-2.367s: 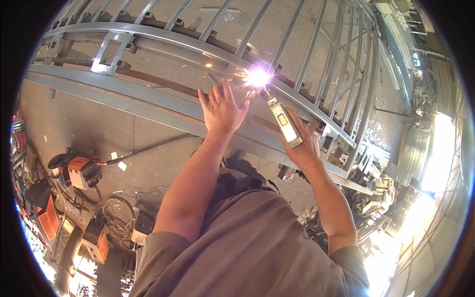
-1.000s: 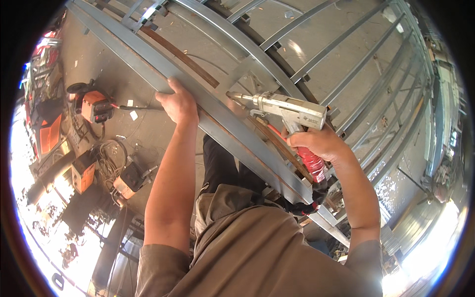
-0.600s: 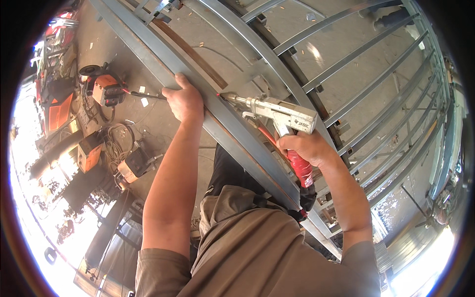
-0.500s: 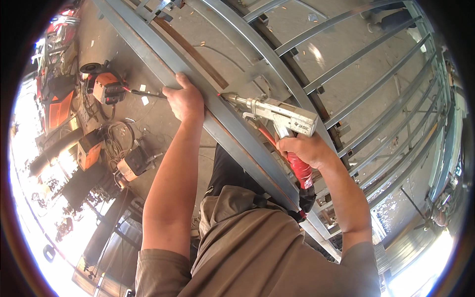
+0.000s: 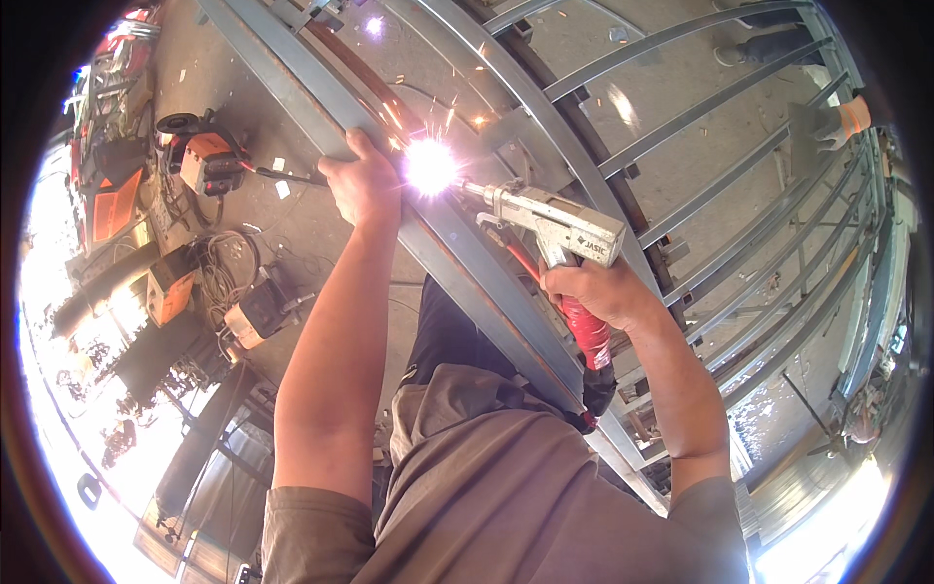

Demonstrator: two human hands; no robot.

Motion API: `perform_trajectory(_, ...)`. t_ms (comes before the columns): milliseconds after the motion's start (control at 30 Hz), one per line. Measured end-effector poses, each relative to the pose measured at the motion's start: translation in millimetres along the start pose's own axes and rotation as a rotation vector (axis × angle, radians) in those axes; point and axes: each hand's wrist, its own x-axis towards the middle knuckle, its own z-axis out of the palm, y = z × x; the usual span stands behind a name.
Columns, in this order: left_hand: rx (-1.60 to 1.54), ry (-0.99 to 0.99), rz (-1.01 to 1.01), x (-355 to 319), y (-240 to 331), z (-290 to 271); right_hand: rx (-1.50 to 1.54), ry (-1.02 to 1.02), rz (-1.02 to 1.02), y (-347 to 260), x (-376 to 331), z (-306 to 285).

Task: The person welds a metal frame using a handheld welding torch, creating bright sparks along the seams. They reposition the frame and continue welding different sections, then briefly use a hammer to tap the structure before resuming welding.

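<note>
My right hand [image 5: 589, 292] is closed around the grip of a pale, pistol-shaped welding gun [image 5: 564, 222] with red wrapping below the grip. The gun's nozzle points left at a grey steel beam [image 5: 477, 268] that runs diagonally in front of me. A bright white-violet glare with flying sparks [image 5: 431, 167] covers the spot between nozzle and beam, hiding both there. Close to the left of that glare, my left hand [image 5: 365, 187] grips the beam's edge, its fingertips partly hidden.
A curved steel frame with many crossbars [image 5: 700, 209] fills the right. Another person's gloved hand [image 5: 844, 122] with an orange cuff is at its far side. Orange-and-black machines [image 5: 214, 161] and coiled cables [image 5: 232, 277] lie on the floor at left. A rusty bar [image 5: 362, 70] lies beyond the beam.
A bright arc with sparks has appeared at the gun's tip. Another person's gloved hand has come into view at the far right. Both my hands stay nearly in place.
</note>
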Motion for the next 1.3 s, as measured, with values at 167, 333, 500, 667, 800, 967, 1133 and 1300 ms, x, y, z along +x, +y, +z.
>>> perform_trajectory(167,0.014,-0.008,-0.008,-1,1,-1,0.026,-0.008,-0.01,0,-2,0)
perform_trajectory(333,0.002,-0.008,0.005,0,0,-1,0.007,0.006,0.014,-1,-6,0)
perform_trajectory(500,0.006,-0.01,-0.001,0,1,0,0.01,-0.012,0.028,-1,-7,0)
perform_trajectory(667,0.032,-0.026,-0.03,-2,3,-2,0.053,0.009,0.064,3,-15,-4)
perform_trajectory(800,-0.01,-0.018,0.018,-2,0,-3,0.169,-0.011,-0.008,11,-39,-18)
perform_trajectory(967,0.007,0.007,0.041,1,-2,0,0.175,-0.016,0.026,34,-62,-34)
perform_trajectory(1133,0.016,0.005,0.045,0,-1,0,0.174,0.0,0.059,53,-69,-35)
perform_trajectory(1300,0.018,0.004,0.041,-3,1,-3,0.102,-0.026,0.077,57,-66,-36)
